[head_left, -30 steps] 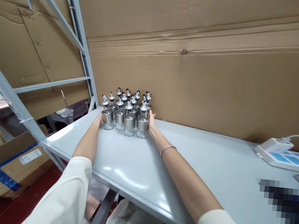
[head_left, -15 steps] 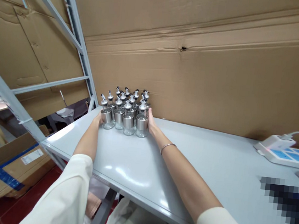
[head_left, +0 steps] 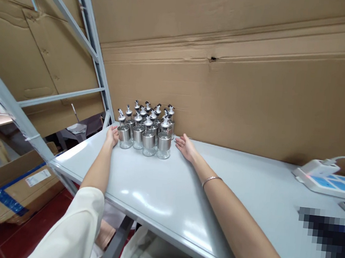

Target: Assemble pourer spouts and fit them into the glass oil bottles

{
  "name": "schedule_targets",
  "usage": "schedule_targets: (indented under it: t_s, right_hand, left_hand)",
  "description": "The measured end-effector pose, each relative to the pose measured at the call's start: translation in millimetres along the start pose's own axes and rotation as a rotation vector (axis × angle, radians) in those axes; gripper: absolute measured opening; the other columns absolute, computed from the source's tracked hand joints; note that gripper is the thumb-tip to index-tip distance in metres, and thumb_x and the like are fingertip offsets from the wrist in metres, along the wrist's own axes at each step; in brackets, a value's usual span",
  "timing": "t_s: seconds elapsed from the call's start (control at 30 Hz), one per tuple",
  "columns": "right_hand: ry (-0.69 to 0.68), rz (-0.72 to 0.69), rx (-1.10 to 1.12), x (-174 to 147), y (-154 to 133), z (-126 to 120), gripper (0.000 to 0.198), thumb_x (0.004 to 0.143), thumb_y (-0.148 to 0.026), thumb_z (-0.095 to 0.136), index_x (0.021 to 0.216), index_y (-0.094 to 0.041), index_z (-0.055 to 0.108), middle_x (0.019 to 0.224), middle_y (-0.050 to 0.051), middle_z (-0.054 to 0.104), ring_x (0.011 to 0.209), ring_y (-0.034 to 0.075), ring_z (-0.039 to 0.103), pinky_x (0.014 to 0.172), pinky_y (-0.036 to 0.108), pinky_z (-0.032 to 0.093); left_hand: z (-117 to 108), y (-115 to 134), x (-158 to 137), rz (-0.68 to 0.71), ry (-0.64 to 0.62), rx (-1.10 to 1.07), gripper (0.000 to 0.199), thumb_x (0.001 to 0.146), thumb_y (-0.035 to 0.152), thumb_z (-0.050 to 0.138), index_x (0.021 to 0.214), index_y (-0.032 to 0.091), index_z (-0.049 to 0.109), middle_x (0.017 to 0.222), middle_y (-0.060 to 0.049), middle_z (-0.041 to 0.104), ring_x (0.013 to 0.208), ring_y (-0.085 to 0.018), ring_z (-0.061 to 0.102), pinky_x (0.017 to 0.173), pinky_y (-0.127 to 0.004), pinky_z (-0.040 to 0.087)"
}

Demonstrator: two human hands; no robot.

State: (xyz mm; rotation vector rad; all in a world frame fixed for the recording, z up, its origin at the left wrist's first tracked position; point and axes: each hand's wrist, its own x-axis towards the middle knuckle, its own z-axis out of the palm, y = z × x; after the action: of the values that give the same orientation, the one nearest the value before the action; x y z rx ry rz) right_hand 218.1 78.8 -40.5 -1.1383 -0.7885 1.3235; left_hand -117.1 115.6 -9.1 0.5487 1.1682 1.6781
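Several glass oil bottles [head_left: 149, 141] with steel bands and pour spouts stand upright, packed in rows near the left end of the grey tabletop [head_left: 154, 188]. At the left side of the group is my left hand [head_left: 112, 136], open and beside the front left bottle [head_left: 124, 134]; whether it touches the glass I cannot tell. My right hand [head_left: 186, 147] is open with fingers apart, palm toward the bottles. A small gap separates it from the front right bottle [head_left: 164, 140]. Neither hand grips a bottle.
Cardboard [head_left: 240, 99] walls the back of the table. A grey metal frame [head_left: 91, 34] rises at the left. On the right lie a power strip [head_left: 330, 181] with a plugged-in charger [head_left: 319, 169] and a blurred dark object [head_left: 330, 240]. An open carton [head_left: 14, 194] sits below left.
My right hand has come off the right side of the bottles and moved right. My left hand has shifted slightly left, fingers loosened. The bottles stand in the same arrangement.
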Motion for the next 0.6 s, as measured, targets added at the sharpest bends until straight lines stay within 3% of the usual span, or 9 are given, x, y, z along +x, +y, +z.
schedule_targets:
  t_s: [0.1, 0.2, 0.27, 0.33, 0.4, 0.5, 0.6]
  right_hand:
    - [0.053, 0.033, -0.013, -5, 3, -6, 0.035, 0.093, -0.035, 0.058, 0.123, -0.018, 0.057, 0.125, 0.009, 0.060, 0.105, 0.021, 0.062, 0.088, 0.043, 0.054]
    - [0.107, 0.042, -0.031, -9, 8, -7, 0.036, 0.093, -0.035, 0.058, 0.124, -0.017, 0.057, 0.124, 0.009, 0.060, 0.105, 0.021, 0.062, 0.088, 0.043, 0.054]
    - [0.120, 0.043, -0.047, -11, 12, -7, 0.036, 0.092, -0.035, 0.058, 0.124, -0.017, 0.056, 0.124, 0.009, 0.060, 0.105, 0.021, 0.063, 0.088, 0.043, 0.054]
    - [0.110, 0.047, -0.065, -12, 14, -6, 0.036, 0.092, -0.035, 0.059, 0.124, -0.017, 0.056, 0.124, 0.009, 0.060, 0.105, 0.022, 0.063, 0.088, 0.043, 0.054]
    - [0.084, 0.050, -0.084, -12, 14, -5, 0.036, 0.093, -0.035, 0.058, 0.124, -0.017, 0.056, 0.124, 0.009, 0.060, 0.105, 0.021, 0.063, 0.088, 0.043, 0.054]
    - [0.033, 0.040, -0.113, -13, 13, -5, 0.035, 0.093, -0.035, 0.058, 0.123, -0.018, 0.057, 0.125, 0.009, 0.060, 0.105, 0.021, 0.062, 0.088, 0.043, 0.054]
    - [-0.031, 0.021, -0.142, -18, 12, -7, 0.035, 0.093, -0.035, 0.058, 0.123, -0.018, 0.057, 0.125, 0.009, 0.060, 0.105, 0.021, 0.062, 0.088, 0.043, 0.054]
  left_hand:
    - [-1, 3, -13, 0.186, 0.216, 0.055, 0.038, 0.092, 0.036, 0.059, 0.123, 0.015, 0.056, 0.123, -0.010, 0.059, 0.105, -0.022, 0.062, 0.089, -0.044, 0.055]
    - [1, 17, -26, 0.414, 0.422, 0.098, 0.024, 0.097, 0.024, 0.048, 0.117, 0.015, 0.055, 0.125, -0.009, 0.056, 0.115, -0.021, 0.056, 0.094, -0.039, 0.052]
    - [7, 30, -33, 0.543, 0.506, 0.119, 0.022, 0.097, 0.010, 0.035, 0.109, 0.016, 0.053, 0.128, -0.008, 0.052, 0.126, -0.018, 0.047, 0.101, -0.032, 0.047]
    - [19, 39, -44, 0.663, 0.517, 0.148, 0.020, 0.094, 0.007, 0.036, 0.103, 0.017, 0.051, 0.128, -0.006, 0.049, 0.128, -0.016, 0.044, 0.106, -0.029, 0.042]
    - [37, 39, -63, 0.891, 0.412, 0.199, 0.016, 0.091, 0.007, 0.042, 0.101, 0.017, 0.049, 0.124, -0.007, 0.049, 0.124, -0.017, 0.046, 0.106, -0.031, 0.040]
    - [70, 17, -110, 1.235, -0.011, 0.183, 0.009, 0.093, 0.021, 0.048, 0.102, 0.020, 0.047, 0.117, -0.008, 0.050, 0.115, -0.020, 0.052, 0.100, -0.035, 0.044]
    - [102, -15, -162, 1.230, -0.466, 0.064, 0.025, 0.094, 0.034, 0.049, 0.115, 0.027, 0.038, 0.114, -0.006, 0.054, 0.107, -0.020, 0.060, 0.097, -0.040, 0.048]
